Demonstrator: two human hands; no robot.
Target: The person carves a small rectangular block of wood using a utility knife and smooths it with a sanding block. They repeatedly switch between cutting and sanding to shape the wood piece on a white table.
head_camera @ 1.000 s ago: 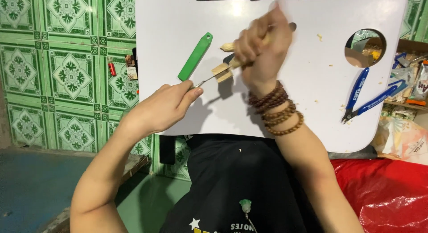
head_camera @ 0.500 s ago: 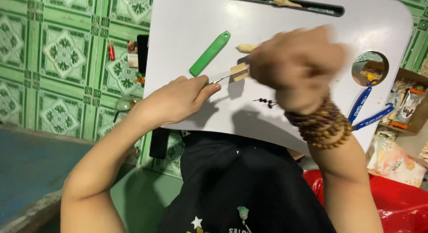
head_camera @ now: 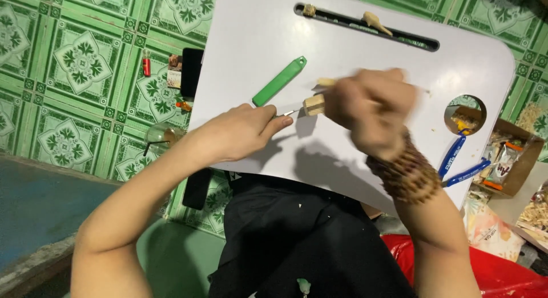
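Gripping a wooden piece (head_camera: 313,104), blurred right hand (head_camera: 371,112); left hand (head_camera: 242,132) pinching a thin metal tool (head_camera: 288,112), green handle (head_camera: 279,81) beside.

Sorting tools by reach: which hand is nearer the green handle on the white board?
Left. The left hand lies just below the green handle, apart from it. The right hand, blurred, grips a small wooden piece farther right.

Small printed packet (head_camera: 174,70) left of table; colourful packets (head_camera: 503,161) in box, right.
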